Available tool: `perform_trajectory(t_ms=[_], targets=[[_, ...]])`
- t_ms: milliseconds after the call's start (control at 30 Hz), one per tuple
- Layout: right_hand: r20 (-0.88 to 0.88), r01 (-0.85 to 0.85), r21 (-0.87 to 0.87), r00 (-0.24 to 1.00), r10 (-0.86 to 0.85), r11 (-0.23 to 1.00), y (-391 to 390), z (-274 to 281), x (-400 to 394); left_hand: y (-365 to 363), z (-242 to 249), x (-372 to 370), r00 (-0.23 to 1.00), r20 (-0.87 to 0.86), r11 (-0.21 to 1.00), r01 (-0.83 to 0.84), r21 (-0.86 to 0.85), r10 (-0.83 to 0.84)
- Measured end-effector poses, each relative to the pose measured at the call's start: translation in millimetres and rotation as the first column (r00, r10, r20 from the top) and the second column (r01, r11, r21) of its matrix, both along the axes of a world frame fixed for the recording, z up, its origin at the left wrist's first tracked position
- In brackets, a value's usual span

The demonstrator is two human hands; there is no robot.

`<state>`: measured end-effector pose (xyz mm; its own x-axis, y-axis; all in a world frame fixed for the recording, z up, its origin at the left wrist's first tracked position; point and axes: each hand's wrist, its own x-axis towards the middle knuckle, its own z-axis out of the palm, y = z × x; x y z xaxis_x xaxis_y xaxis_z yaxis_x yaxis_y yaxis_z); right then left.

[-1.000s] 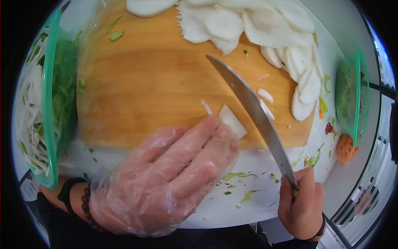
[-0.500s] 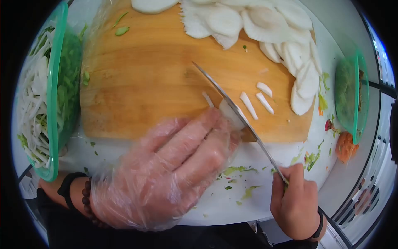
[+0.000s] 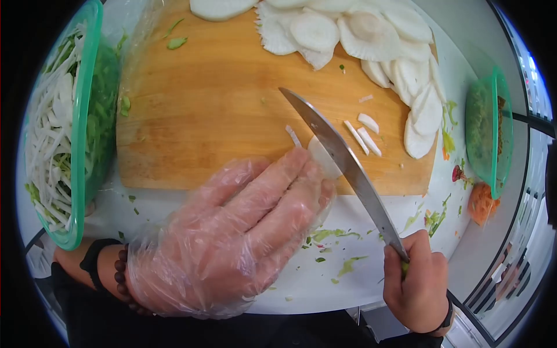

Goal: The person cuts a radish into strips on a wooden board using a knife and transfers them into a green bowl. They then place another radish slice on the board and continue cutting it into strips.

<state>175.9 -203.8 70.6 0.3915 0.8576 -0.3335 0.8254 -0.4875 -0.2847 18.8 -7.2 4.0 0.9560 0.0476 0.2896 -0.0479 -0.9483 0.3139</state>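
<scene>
Slice (image 3: pixel 322 155) under hand and blade, at the board's (image 3: pixel 191 110) near edge

Right hand's (image 3: pixel 416 284) grip closed round the knife (image 3: pixel 351 167); left hand's (image 3: pixel 229 243) grip holds the slice down.

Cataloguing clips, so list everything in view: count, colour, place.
Table: one, white, below board
Cutting board: one, brown, centre
Slices: many, white, board's far and right edges
Cut pieces: several, white, near blade
Knife: one, silver, over board
Tubs: two, green, left and right
Shreds: many, white and green, left tub
Bundle: one, orange, by right tub
Scraps: many, mostly green, around board
Wristbands: two, black, one per wrist
Bracelet: one, dark brown, left wrist
Left hand: one, clear-gloved, on another slice
Right hand: one, bare, gripping knife
</scene>
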Motion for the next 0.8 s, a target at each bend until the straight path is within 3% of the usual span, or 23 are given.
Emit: perform_trajectory(t_ms=[133,200,300,400,567,667,800], targets=[[-0.016,0.042,-0.023,0.999,-0.042,0.999,-3,-1,-1,-1,0,-1,1.0,-0.005,1.0,-0.003,-0.021,0.003],[0.047,-0.051,-0.019,0.998,0.052,0.999,-2,0,1,0,-1,-1,1.0,0.001,1.0,-0.002,-0.03,0.002],[0.064,-0.052,-0.036,0.996,0.054,0.998,-2,1,0,0,0,-1,1.0,-0.011,0.999,0.0,-0.054,-0.001],[0.011,0.063,-0.037,0.998,-0.062,0.997,-6,1,-5,2,1,0,1.0,-0.018,0.998,0.002,-0.064,-0.003],[0.019,-0.097,0.002,0.995,0.097,0.995,10,-10,10,1,2,0,1.0,-0.017,0.999,0.017,-0.034,-0.017],[-0.023,0.008,0.066,1.0,-0.007,0.998,17,-5,12,-1,-3,0,1.0,0.013,1.0,0.008,-0.021,-0.008],[-0.095,0.019,0.055,0.995,-0.013,0.998,8,-1,6,-2,-6,-4,1.0,0.012,0.999,0.017,-0.03,-0.017]])
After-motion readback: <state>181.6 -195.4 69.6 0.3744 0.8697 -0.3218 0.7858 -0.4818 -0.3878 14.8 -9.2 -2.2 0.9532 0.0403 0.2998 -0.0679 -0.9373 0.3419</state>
